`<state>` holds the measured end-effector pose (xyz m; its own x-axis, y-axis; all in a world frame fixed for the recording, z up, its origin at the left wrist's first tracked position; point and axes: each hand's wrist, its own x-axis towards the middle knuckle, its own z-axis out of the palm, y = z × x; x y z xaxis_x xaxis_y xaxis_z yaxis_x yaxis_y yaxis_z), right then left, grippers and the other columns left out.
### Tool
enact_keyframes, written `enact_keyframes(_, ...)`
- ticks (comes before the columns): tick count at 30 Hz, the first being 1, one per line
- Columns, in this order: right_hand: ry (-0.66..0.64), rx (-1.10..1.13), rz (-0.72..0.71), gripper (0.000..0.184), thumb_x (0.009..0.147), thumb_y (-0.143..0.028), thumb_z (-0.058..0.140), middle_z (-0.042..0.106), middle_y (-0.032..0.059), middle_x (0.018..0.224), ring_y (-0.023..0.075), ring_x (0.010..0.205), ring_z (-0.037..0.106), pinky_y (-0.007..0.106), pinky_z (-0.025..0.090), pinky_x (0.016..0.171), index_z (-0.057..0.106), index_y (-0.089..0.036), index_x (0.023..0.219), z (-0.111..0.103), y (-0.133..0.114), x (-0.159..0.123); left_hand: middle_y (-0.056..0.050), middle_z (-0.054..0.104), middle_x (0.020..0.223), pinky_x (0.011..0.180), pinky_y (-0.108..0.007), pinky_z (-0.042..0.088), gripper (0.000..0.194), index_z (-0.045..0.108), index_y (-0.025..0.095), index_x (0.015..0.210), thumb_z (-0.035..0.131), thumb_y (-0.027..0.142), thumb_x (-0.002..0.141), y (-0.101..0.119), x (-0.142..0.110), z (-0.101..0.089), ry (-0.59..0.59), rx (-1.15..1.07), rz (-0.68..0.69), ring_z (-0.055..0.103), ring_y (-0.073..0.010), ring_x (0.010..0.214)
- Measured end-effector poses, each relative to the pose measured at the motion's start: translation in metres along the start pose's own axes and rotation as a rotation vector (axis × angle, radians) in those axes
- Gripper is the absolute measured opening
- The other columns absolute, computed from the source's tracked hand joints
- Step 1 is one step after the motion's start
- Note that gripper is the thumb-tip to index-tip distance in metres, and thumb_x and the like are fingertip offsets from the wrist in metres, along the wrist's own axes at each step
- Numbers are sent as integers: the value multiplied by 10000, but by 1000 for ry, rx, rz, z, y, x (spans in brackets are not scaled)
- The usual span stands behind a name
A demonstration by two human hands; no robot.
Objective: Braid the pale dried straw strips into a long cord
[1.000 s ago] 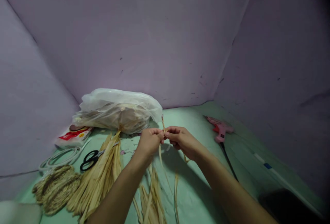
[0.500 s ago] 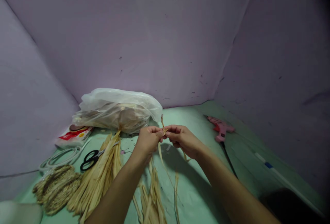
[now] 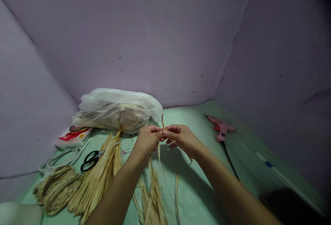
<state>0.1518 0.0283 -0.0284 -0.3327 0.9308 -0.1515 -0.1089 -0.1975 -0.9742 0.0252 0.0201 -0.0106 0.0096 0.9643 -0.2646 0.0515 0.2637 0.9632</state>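
A short braid of dried plant fibre (image 3: 162,121) stands up between my fingertips, over the middle of the green table. My left hand (image 3: 148,138) pinches it from the left, thumb and forefinger closed. From the right, my right hand (image 3: 182,138) pinches the same braid, its fingers curled and touching those of the left. Loose pale strands hang down below both hands, and part of them is hidden by the fingers. Under my left forearm lies a pile of dried fibre strips (image 3: 153,197). A single strip (image 3: 176,197) rests to its right.
Black-handled scissors (image 3: 90,160) lie on a larger fibre bundle (image 3: 100,176) at left. Near them are a coiled braided rope (image 3: 58,188), a white cable (image 3: 62,157) and a red-and-white packet (image 3: 73,137). A plastic bag (image 3: 119,109) sits behind; a pink glue gun (image 3: 221,127) lies right.
My fingers have closed in tighter around the base of the braid, and the right hand has turned slightly. The hanging strands have shifted a little.
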Motion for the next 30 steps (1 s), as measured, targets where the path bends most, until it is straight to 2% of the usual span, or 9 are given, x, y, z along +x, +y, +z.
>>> enact_keyframes(4,104,-21,2,147,599,-226,612,580,26,600,92,508,481,221,388,457,596,-125,704,2,-3,0,20,522,501,301,-151,144,105,497,135,713,526,187,626,2,-1,-1,-41,-15,13,235,-10,292)
enact_keyframes(8,67,12,-14,136,590,-211,603,583,23,596,81,495,460,201,355,424,604,-127,697,2,-4,-1,22,513,501,296,-154,147,103,491,136,679,539,216,635,1,-1,-2,-34,9,22,234,-10,294)
enact_keyframes(13,49,37,-41,147,569,-206,635,551,0,575,59,476,417,173,236,372,606,-131,691,1,-5,-3,54,427,445,289,-152,129,107,488,140,604,531,233,635,-1,0,-1,23,87,46,220,-7,289)
enact_keyframes(17,11,75,-32,182,590,-261,648,560,7,622,58,512,426,179,252,417,606,-128,707,1,-5,-4,70,391,428,291,-146,101,121,464,149,596,533,238,641,1,-1,-2,-17,26,-9,194,-2,287)
enact_keyframes(20,40,75,-37,212,603,-302,648,566,2,625,54,490,404,192,253,439,599,-139,730,2,-3,-3,65,419,438,286,-140,91,128,458,150,609,537,244,648,2,-2,-3,-54,-12,-8,182,4,283)
enact_keyframes(22,64,82,-56,207,605,-314,649,558,-9,589,51,458,376,200,231,434,578,-150,708,3,0,-2,40,480,476,280,-134,140,127,474,140,620,535,246,655,1,-3,-3,-77,7,37,231,1,286)
enact_keyframes(26,43,121,-75,188,629,-320,626,541,-11,545,58,445,363,212,209,433,542,-155,660,2,2,0,-23,569,596,330,-162,341,113,517,114,651,540,225,661,2,-4,-3,-76,90,78,445,-48,366)
enact_keyframes(30,48,160,-55,183,610,-296,631,508,-18,538,44,426,320,212,181,421,560,-139,674,2,-1,0,-24,565,598,367,-185,398,78,505,115,653,527,186,677,5,-4,-4,-65,82,43,500,-73,404)
